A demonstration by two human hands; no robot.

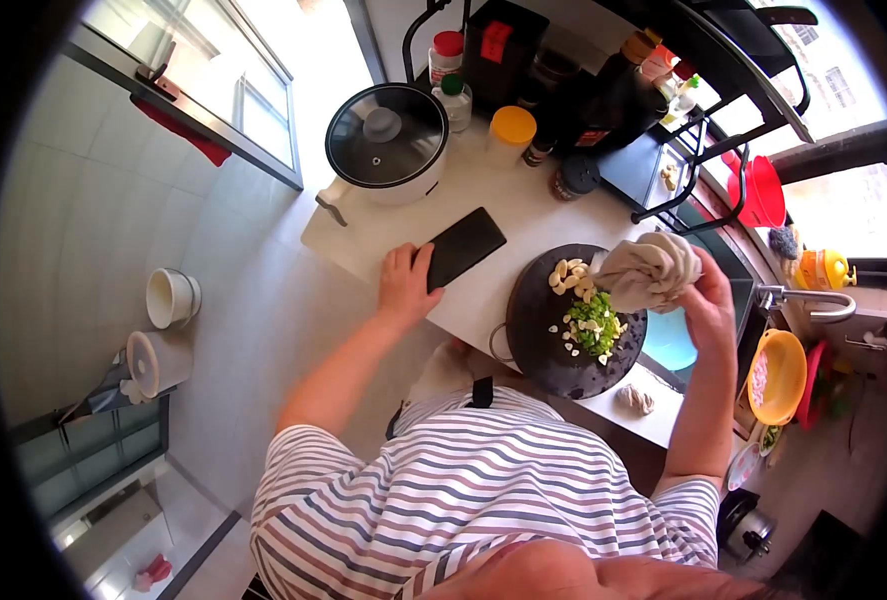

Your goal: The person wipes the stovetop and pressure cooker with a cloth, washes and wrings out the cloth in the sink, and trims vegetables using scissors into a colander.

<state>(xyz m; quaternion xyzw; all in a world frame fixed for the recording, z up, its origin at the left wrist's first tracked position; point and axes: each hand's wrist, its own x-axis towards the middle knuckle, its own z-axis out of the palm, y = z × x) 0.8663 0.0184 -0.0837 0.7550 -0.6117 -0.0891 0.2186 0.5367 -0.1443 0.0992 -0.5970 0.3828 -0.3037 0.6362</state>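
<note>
My left hand [409, 287] grips the near end of a black smartphone [468, 245], its fingers closed on the edge above the pale counter. My right hand [711, 308] is closed on a bunched beige cloth [651, 272], held over the right side of a round dark cutting board [548, 345]. On the board lie chopped green onions [595, 322] mixed with white bits, and peeled garlic cloves [568, 275] beside them. The cloth hides part of the board's far right edge.
A white electric pot [388, 140] with a glass lid stands at the counter's left end. Jars and bottles, including a yellow-lidded jar [512, 130], line the back. To the right are a faucet [808, 303], a light-blue basin [670, 342] and a yellow colander [778, 375].
</note>
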